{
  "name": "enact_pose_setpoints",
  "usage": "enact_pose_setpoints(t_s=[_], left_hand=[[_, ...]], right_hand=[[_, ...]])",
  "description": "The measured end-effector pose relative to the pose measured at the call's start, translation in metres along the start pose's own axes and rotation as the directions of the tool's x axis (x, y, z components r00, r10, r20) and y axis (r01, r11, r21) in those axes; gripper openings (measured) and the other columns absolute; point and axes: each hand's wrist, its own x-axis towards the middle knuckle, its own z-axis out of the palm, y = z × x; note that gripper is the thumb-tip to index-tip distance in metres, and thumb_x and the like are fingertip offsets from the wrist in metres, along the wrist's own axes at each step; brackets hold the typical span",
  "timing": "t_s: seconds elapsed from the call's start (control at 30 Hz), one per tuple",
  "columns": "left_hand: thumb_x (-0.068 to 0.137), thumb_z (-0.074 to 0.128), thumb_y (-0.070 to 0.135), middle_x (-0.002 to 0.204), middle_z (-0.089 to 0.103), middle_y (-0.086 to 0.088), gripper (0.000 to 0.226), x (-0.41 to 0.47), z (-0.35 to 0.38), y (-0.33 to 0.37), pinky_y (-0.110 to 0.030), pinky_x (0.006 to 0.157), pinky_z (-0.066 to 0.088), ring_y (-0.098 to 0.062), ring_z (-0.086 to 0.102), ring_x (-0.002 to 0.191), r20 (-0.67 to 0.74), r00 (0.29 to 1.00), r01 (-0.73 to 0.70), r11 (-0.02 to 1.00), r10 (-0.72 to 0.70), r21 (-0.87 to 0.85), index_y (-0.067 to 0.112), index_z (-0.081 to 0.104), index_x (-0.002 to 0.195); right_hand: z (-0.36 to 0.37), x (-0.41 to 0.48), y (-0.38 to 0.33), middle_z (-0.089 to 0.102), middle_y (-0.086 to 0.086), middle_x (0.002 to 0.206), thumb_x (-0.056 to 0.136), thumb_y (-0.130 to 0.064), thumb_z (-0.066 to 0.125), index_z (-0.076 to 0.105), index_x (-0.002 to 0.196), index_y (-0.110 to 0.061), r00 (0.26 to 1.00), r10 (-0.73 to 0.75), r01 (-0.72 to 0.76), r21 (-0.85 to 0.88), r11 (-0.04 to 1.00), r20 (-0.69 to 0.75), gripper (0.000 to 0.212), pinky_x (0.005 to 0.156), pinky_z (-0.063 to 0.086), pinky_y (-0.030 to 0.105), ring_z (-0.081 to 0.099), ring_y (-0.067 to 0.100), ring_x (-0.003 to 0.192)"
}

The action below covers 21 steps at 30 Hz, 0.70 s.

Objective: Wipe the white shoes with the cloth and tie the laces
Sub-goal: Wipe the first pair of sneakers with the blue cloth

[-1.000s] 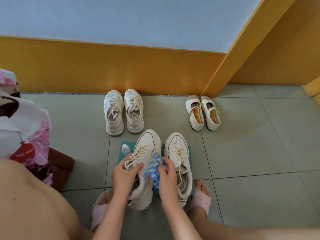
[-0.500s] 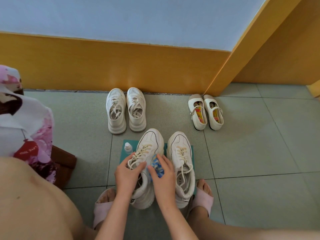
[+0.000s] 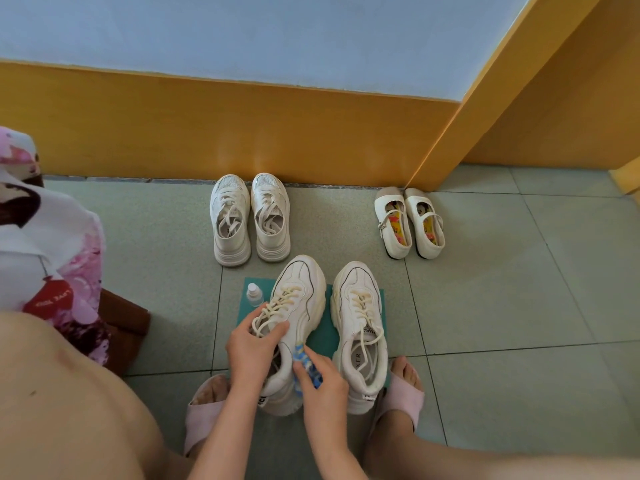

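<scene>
While the left hand (image 3: 254, 348) grips the shoe (image 3: 301, 292) at the tongue, fingers curled over the loose laces (image 3: 277, 306), the right hand (image 3: 323, 379) pinches the cloth (image 3: 306, 365) against the shoe's side wall near the collar.

Cloth: small, blue-and-white, bunched. Judged soft and light; should fold to any contour.

Shoe, handling (judgement): light for its bulk. Chunky sole stiff, upper smooth and probably a little slick, so wiping pressure would shove it aside unless braced. Tongue or collar looks the best hold, as now; the heel would also serve. Laces flat, cream, limp, untied; take them near the ends.

Shoe, appearance: off-white, thin dark seam lines, yellowed midsole, toe toward twelve o'clock. It sits over a teal mat (image 3: 320, 337) on the floor; whether the heel is lifted, cannot tell.

Second shoe (image 3: 360, 327) at three o'clock, just beside, laces also untied. Bottle (image 3: 254, 294) at eleven o'clock of the left hand, on the mat corner.
</scene>
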Motion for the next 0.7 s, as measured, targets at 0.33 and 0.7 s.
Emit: enact_pose_setpoints(t_s=[0.33,0.7], left_hand=[[0.072,0.078,0.013,0.106,0.069,-0.004,0.05,-0.001,0.003,0.002,-0.027,0.086,0.047,-0.016,0.063,0.098,-0.004,1.0,-0.027,0.999,0.027,-0.034,0.014,0.063,0.119],[0.073,0.077,0.01,0.105,0.069,0.001,0.047,-0.001,0.002,0.001,-0.02,0.082,0.045,-0.011,0.063,0.096,0.002,0.999,-0.045,0.998,0.045,-0.044,0.016,0.064,0.117]], right_hand=[[-0.019,0.051,-0.061,0.065,-0.012,0.102,0.089,-0.015,0.063,0.064,0.118,-0.022,0.987,-0.031,0.058,0.173,0.983,-0.155,0.029,0.074,0.042,0.0,0.058,-0.013,0.088],[0.011,0.101,-0.042,0.067,0.0,0.101,0.092,-0.029,0.06,0.063,0.121,-0.029,0.96,-0.051,0.01,-0.15,0.989,-0.275,0.03,0.081,0.052,0.032,0.061,0.015,0.092]])
